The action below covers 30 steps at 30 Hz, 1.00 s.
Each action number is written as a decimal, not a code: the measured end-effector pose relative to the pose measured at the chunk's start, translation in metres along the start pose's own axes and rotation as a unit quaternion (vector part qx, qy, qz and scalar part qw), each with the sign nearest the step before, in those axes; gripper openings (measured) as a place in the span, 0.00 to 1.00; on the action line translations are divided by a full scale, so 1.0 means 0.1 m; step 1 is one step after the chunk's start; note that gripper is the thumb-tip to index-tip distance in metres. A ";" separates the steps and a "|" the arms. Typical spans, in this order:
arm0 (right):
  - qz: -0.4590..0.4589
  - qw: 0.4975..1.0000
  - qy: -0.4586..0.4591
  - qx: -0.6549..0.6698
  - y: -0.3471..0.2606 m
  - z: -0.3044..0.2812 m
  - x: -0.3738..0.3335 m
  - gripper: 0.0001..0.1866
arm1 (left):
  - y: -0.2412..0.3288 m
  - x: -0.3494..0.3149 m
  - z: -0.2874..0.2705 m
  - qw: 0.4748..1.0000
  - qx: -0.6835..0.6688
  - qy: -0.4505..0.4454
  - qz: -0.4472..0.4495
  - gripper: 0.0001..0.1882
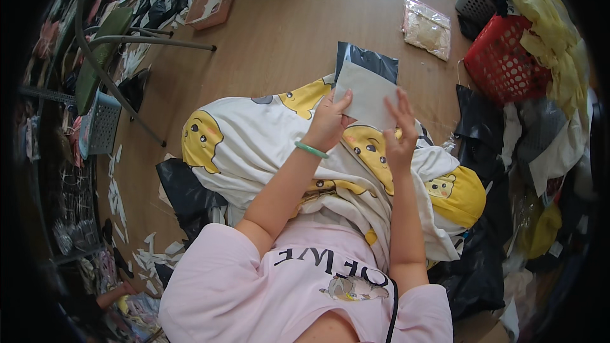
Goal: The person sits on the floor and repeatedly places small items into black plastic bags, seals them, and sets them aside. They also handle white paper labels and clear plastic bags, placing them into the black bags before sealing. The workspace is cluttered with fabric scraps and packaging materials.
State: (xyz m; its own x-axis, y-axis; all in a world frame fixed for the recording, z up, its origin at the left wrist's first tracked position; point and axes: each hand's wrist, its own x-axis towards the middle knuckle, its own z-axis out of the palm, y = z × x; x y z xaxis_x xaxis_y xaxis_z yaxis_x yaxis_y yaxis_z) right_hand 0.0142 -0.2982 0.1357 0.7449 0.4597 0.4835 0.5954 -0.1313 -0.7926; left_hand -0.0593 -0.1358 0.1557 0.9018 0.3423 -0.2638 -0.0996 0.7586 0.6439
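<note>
My left hand (330, 116), with a green bangle at its wrist, grips the near left edge of a pale grey rectangular sheet (367, 92), thumb on top. Right behind the sheet is a dark, shiny plastic bag (375, 60), whose far part sticks out beyond it. I cannot tell whether the two are joined. By the sheet's right edge, my right hand (401, 128) has its fingers apart, slightly blurred. Whether its fingertips touch the sheet is unclear. A white cloth with yellow cartoon figures (248, 127) covers my lap beneath both hands.
A clear packet with cream contents (427, 28) lies ahead on the wooden floor. At right stand a red basket (508, 57) and piled bags. A folding chair (105, 57), a blue basket (100, 124) and paper strips (152, 260) are at left; a pink bin (210, 3) sits farther off.
</note>
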 end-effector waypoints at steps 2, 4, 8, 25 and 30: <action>0.121 0.974 0.074 0.177 0.03 -0.02 0.07 0.28 | 0.04 -0.06 -0.04 0.999 0.043 -0.025 -0.019 0.16; 0.215 0.944 0.136 0.211 0.13 -0.05 0.14 0.27 | 0.03 -0.11 -0.03 0.993 0.115 -0.027 -0.028 0.17; 0.244 0.944 -0.187 0.117 0.11 -0.36 0.34 0.33 | 0.02 -0.12 -0.16 0.965 0.259 -0.030 0.015 0.15; 0.211 0.950 0.016 0.230 0.24 0.25 0.16 0.14 | -0.03 0.03 0.24 0.703 0.587 0.058 0.398 0.13; 0.140 0.972 0.005 0.190 0.15 0.29 0.14 0.15 | -0.16 0.15 0.12 0.878 0.441 -0.018 0.185 0.11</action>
State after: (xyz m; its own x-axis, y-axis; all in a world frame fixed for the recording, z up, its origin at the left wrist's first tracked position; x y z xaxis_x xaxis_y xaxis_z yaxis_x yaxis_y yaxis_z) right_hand 0.0245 -0.2684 0.1200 0.8658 0.4437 0.2314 0.2162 0.0855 -0.9726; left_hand -0.0387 -0.1498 0.1501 0.8906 0.4451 0.0935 -0.0389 -0.1302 0.9907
